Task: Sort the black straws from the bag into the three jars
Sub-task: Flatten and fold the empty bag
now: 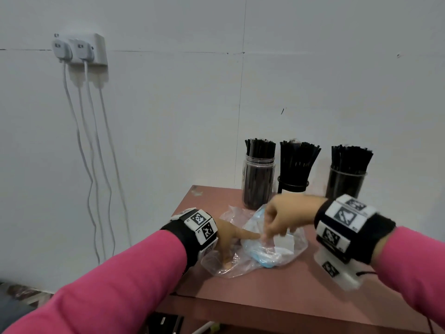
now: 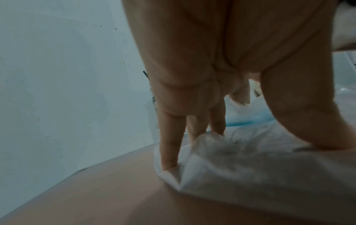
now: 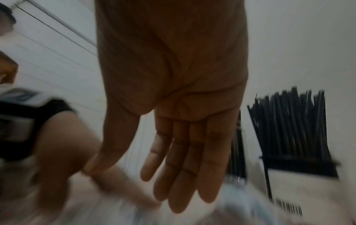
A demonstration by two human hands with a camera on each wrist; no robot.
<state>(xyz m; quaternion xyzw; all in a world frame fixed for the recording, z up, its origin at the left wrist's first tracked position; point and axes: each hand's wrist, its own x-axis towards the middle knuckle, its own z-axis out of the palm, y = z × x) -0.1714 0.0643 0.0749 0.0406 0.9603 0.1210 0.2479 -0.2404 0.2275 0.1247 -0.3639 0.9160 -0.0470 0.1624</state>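
The left hand [image 1: 226,237] lies on the near-left part of the clear plastic bag [image 1: 284,254], fingers straight and pressing the film to the table [image 1: 277,292]; the left wrist view shows the fingertips [image 2: 169,161] planted on crumpled plastic [image 2: 250,164], a wide, flat grip that holds nothing. The right hand [image 1: 281,218] hangs over the middle of the bag. From above its fingers look bent down toward the film, while the right wrist view shows the palm [image 3: 183,137] open and the fingers nearly straight and empty; motion blur leaves it unclear whether they touch the plastic.

No black straws can be made out in the bag, only folded film and something pale blue [image 1: 262,256]. The straws in view stand upright in the three jars [image 1: 258,182] [image 1: 292,182] [image 1: 345,184] at the back of the table, just behind the right hand and well clear of both grips.

The filling looks done or nearly so, and this step seems to be checking or flattening the bag. The next move calls for feeling through the film for any leftover straw, or else clearing the bag away.
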